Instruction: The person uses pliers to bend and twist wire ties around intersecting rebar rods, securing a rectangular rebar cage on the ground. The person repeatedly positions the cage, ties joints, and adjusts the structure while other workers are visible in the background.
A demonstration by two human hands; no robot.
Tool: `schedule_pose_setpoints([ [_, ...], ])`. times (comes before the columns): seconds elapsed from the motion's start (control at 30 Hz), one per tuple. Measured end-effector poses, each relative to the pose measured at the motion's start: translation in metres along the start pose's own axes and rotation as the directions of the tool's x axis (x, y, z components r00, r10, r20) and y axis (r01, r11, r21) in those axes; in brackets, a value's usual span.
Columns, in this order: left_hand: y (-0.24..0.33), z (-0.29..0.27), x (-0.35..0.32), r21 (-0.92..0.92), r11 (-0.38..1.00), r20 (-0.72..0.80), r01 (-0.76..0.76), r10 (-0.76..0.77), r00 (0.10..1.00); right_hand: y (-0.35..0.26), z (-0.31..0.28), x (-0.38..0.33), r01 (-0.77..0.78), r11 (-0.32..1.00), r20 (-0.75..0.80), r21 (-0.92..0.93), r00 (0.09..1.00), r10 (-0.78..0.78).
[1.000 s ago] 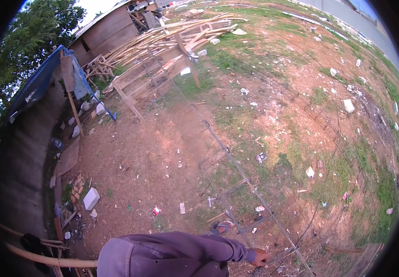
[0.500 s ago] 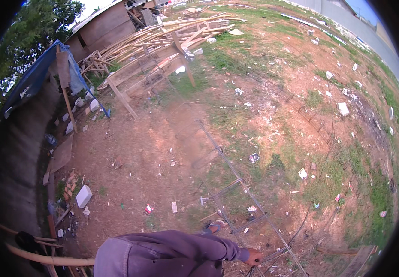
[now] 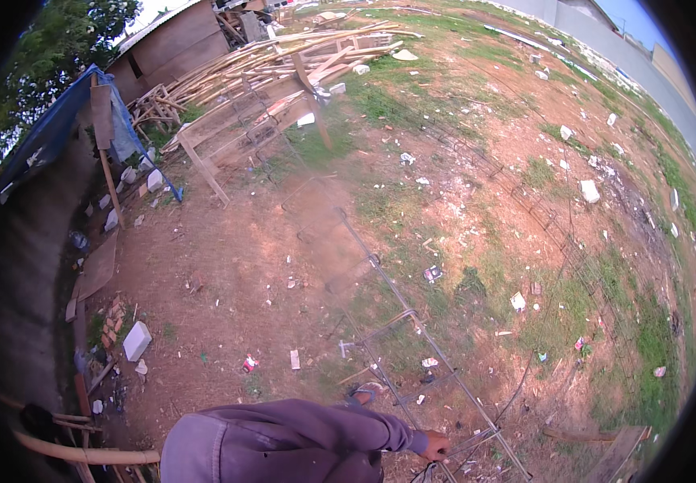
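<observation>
My left hand (image 3: 435, 445), at the end of a purple-grey sleeve (image 3: 283, 439), is closed on the near end of a long rebar cage (image 3: 432, 350). The cage is made of long steel bars joined by bent cross ties and runs away from me toward the upper left. Dark thin wire (image 3: 424, 473) shows just below the hand, partly cut off by the lower edge. A sandalled foot (image 3: 364, 392) is beside the cage, behind the sleeve. My right hand is out of the picture. A blurred patch hides part of the cage's far stretch.
Another rebar cage (image 3: 541, 213) lies on the grass to the right. Wooden boards (image 3: 618, 451) are at the lower right, and a white block (image 3: 137, 341) is at the left. Farther off are a wooden trestle (image 3: 203, 165), piled bamboo poles (image 3: 283, 60) and a blue tarp (image 3: 58, 121).
The view has turned a little, so the surroundings sit slightly farther left. My left hand stays at the cage's near end.
</observation>
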State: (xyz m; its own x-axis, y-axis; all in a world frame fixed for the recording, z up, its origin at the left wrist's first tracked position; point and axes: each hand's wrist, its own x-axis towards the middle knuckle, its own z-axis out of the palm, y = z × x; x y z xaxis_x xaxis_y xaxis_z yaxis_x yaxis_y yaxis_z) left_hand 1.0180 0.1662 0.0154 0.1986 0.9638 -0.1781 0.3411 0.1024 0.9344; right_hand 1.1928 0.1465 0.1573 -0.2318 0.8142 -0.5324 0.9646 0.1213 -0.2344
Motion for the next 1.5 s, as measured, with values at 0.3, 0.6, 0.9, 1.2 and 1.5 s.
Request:
schedule_pose_setpoints([
  [0.3, 0.002, 0.031, -0.049, 0.361, 0.873, -0.569, -0.327, 0.484, 0.665, -0.002, 0.002, 0.007, 0.007, 1.0, -0.021, 0.027, 1.0, -0.007],
  [0.6, -0.082, 0.122, -0.027, -0.407, 0.901, 0.206, -0.15, 0.25, 0.946, -0.006, 0.004, 0.012, 0.021, 0.999, -0.026, 0.039, 0.999, -0.02],
  [0.9, 0.013, 0.031, -0.062, -0.749, 0.585, 0.316, 0.31, -0.095, 0.944, -0.014, 0.003, 0.015, 0.015, 0.999, -0.037, 0.046, 0.999, -0.013],
  [1.2, -0.022, 0.036, -0.047, -0.735, 0.407, 0.5, 0.543, -0.215, 0.839, -0.022, 0.003, 0.015, 0.009, 0.998, -0.057, 0.062, 0.998, -0.005],
  [1.5, -0.046, 0.064, -0.041, -0.745, 0.294, 0.531, 0.599, -0.281, 0.799, -0.029, 0.007, 0.013, -0.002, 0.997, -0.082, 0.082, 0.997, 0.009],
])
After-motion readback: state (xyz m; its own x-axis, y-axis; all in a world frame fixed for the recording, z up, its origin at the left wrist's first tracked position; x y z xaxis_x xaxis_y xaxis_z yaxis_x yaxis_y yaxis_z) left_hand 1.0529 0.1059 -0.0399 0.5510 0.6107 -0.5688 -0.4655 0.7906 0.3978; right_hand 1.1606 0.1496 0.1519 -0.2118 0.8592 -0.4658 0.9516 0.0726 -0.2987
